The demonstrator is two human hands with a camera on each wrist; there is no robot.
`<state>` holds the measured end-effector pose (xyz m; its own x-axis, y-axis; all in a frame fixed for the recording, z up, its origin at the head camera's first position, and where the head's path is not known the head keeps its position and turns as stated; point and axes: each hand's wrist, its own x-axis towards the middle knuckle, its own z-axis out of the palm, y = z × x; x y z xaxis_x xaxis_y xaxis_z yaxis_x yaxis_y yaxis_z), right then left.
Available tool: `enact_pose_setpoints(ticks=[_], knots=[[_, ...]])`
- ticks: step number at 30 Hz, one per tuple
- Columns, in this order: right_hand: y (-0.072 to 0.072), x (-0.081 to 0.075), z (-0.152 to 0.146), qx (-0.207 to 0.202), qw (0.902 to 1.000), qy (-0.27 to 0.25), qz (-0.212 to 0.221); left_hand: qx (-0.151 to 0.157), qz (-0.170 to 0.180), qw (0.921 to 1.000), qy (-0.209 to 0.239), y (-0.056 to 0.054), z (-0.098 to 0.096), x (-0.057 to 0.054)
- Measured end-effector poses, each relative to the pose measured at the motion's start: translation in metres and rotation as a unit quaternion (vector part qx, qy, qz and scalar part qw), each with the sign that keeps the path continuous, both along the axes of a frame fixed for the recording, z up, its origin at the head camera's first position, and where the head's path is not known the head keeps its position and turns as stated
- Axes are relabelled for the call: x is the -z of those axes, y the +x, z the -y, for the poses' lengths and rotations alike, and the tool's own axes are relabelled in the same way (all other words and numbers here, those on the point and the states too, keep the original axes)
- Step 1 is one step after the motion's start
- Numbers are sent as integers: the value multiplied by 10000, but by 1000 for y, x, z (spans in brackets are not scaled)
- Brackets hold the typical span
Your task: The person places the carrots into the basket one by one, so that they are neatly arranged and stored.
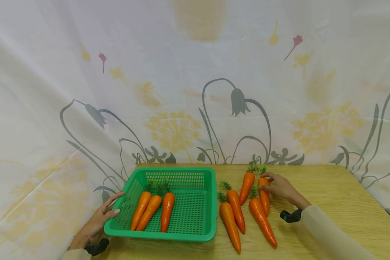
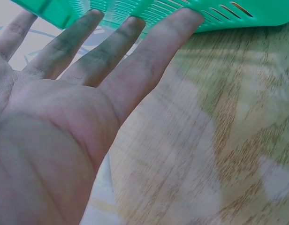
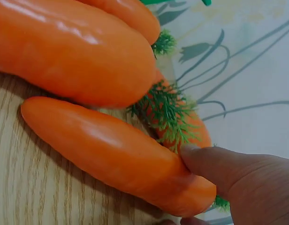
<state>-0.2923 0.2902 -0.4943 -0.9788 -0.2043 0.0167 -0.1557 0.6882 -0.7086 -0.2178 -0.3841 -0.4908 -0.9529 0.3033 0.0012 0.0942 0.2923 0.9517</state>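
Note:
My right hand [image 1: 279, 186] has its thumb and fingertips around the leafy end of a carrot [image 1: 264, 202] lying on the wooden table. In the right wrist view the thumb presses the near side of that carrot [image 3: 111, 150], while the other fingers are mostly hidden beneath it. My left hand [image 1: 99, 219] rests against the left side of a green plastic basket [image 1: 162, 235]. Its fingers look straight in the left wrist view, their tips touching the basket's slotted wall [image 2: 158, 14]. Inside the basket lie three carrots, one of them a redder carrot [image 1: 167, 211] with green leaves.
Several more carrots lie between the basket and my right hand, including a front carrot [image 1: 230, 227] and a back carrot [image 1: 247, 187]. The wooden table [image 1: 338, 202] extends to the right. A flower-printed cloth [image 1: 188, 90] hangs behind the table.

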Motion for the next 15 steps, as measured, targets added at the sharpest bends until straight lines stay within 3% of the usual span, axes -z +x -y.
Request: enact_pose_setpoints(ticks=[5, 15], knots=[[-2, -3, -3, -104, 9987, -310, 402, 38, -78, 10000, -28, -1, 0, 0], [0, -5, -14, -152, 9942, -703, 804, 93, -106, 9999, -59, -1, 0, 0]])
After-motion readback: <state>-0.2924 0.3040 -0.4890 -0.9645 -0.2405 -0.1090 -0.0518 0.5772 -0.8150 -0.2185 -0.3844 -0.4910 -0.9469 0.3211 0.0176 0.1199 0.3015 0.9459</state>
